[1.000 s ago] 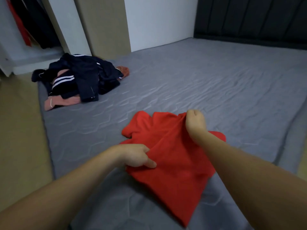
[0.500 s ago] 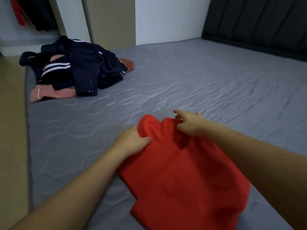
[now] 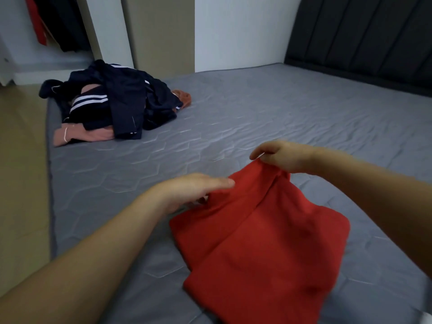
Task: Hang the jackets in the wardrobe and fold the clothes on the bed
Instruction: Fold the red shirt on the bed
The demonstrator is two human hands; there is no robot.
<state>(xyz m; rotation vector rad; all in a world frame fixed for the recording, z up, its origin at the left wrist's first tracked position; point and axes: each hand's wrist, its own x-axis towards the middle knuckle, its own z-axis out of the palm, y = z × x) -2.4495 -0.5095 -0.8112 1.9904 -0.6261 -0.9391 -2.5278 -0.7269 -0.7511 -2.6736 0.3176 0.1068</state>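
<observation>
Red top (image 3: 261, 242) half folded on the bed (image 3: 233, 118)
Right hand (image 3: 284, 156) pinches its raised edge; left hand (image 3: 191, 191), fingers apparently straight, pins it; a slip could undo the fold.

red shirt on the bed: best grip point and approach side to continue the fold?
Probably the far top edge of the red shirt, from above. The right hand already pinches it raised there; the left hand lies along its left edge.
</observation>
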